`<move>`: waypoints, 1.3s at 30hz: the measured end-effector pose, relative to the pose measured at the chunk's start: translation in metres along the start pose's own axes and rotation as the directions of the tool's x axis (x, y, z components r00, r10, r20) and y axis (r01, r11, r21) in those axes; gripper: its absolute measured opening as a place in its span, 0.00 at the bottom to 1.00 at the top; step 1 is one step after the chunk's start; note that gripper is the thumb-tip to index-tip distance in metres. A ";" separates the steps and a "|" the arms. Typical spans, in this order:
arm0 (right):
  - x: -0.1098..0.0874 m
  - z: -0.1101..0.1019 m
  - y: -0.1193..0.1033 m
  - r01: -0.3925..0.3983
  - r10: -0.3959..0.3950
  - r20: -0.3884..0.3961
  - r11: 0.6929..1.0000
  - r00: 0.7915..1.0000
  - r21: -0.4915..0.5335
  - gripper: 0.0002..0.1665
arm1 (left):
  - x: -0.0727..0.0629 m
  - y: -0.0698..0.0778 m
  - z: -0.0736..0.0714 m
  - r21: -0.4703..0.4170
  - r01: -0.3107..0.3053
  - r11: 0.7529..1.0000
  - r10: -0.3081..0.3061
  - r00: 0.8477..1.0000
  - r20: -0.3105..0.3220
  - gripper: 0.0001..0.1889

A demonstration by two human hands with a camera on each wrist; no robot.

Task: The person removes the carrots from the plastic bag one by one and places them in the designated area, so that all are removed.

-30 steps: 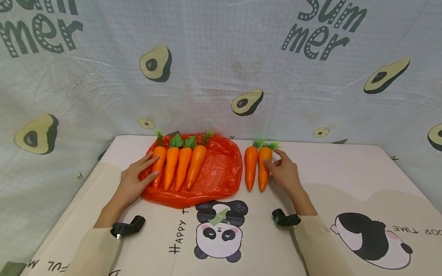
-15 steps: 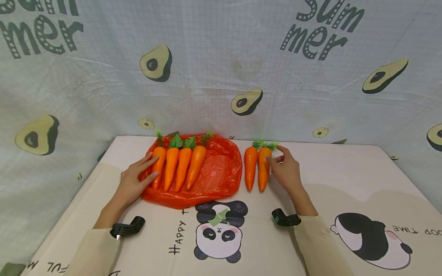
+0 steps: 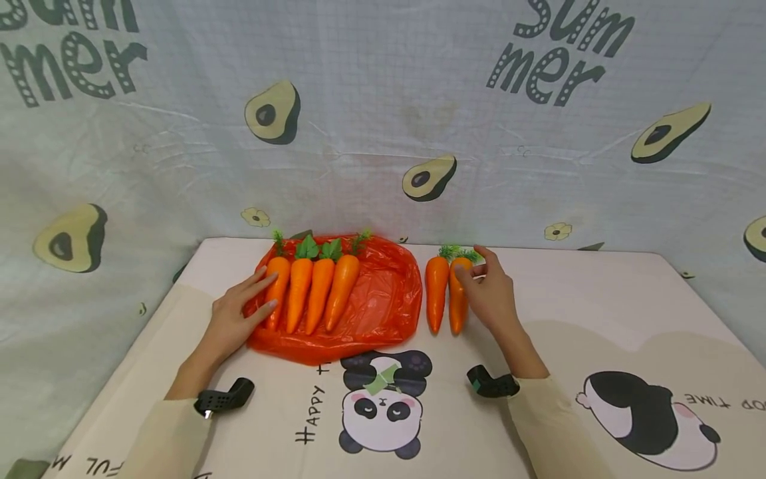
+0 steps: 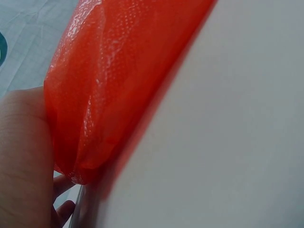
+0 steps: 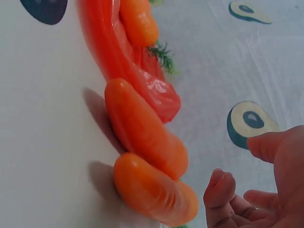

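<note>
Fingers (image 3: pixel 254 286) loose, left hand (image 3: pixel 230 317) at bag (image 3: pixel 389 299) edge, right hand (image 3: pixel 494 296) by rightmost carrot (image 3: pixel 459 307), wide table (image 3: pixel 598 293) rightward

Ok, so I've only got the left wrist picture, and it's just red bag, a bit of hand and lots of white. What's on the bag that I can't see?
Observer: Four carrots, lying side by side on the red bag.

Operator: Ooh! Are there any more carrots anywhere?

Observer: Yes, two more carrots lie on the table, just past the bag's right side.

Operator: Is anybody grabbing those?

Observer: Not that I can see. The right hand is at the rightmost carrot, but the right wrist camera shows no carrot between its thumb and fingers.
</note>
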State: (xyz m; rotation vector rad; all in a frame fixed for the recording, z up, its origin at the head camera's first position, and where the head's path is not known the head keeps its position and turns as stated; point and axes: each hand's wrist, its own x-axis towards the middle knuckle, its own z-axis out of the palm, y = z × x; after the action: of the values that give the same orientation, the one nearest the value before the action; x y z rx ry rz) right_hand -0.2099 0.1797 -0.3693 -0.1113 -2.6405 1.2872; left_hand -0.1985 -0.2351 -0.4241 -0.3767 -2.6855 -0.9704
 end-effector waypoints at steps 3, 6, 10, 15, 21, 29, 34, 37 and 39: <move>-0.001 0.004 -0.004 0.015 -0.015 0.001 1.000 1.000 -0.005 0.36 | 0.000 0.001 0.000 -0.001 0.000 1.000 0.000 1.000 0.001 0.29; -0.001 0.008 -0.011 0.033 -0.033 0.008 0.999 0.999 0.005 0.36 | 0.001 0.000 0.000 0.000 -0.001 1.000 0.001 1.000 -0.001 0.29; -0.001 0.017 -0.021 0.045 -0.046 0.022 0.999 0.999 0.025 0.36 | 0.001 0.000 0.000 0.003 -0.005 1.000 0.005 1.000 -0.002 0.29; -0.002 0.029 -0.033 0.081 -0.083 0.034 0.995 0.996 0.066 0.37 | 0.000 -0.002 0.001 0.002 -0.007 1.000 0.007 1.000 -0.006 0.29; -0.006 0.042 -0.047 0.095 -0.102 0.058 0.989 0.993 0.114 0.37 | 0.001 -0.003 0.001 0.014 -0.012 1.000 0.012 1.000 -0.009 0.28; -0.010 0.059 -0.059 0.103 -0.113 0.077 0.987 0.991 0.125 0.37 | 0.001 -0.002 0.001 0.010 -0.022 1.000 0.022 1.000 -0.018 0.28; -0.013 0.069 -0.066 0.122 -0.136 0.083 0.980 0.987 0.155 0.37 | 0.001 -0.002 0.001 -0.004 -0.022 1.000 0.022 1.000 -0.018 0.28; -0.014 0.077 -0.069 0.129 -0.142 0.087 0.981 0.986 0.147 0.38 | 0.001 -0.002 0.000 -0.011 -0.018 1.000 0.018 1.000 -0.015 0.28; -0.016 0.082 -0.072 0.120 -0.136 0.099 0.981 0.986 0.153 0.38 | 0.000 -0.002 0.000 -0.014 -0.019 1.000 0.019 1.000 -0.015 0.28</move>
State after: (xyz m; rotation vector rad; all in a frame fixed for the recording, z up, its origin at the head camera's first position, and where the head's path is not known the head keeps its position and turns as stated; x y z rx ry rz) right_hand -0.2105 0.0694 -0.3638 0.1538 -2.5807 1.4755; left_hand -0.1994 -0.2363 -0.4251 -0.3955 -2.6588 -0.9829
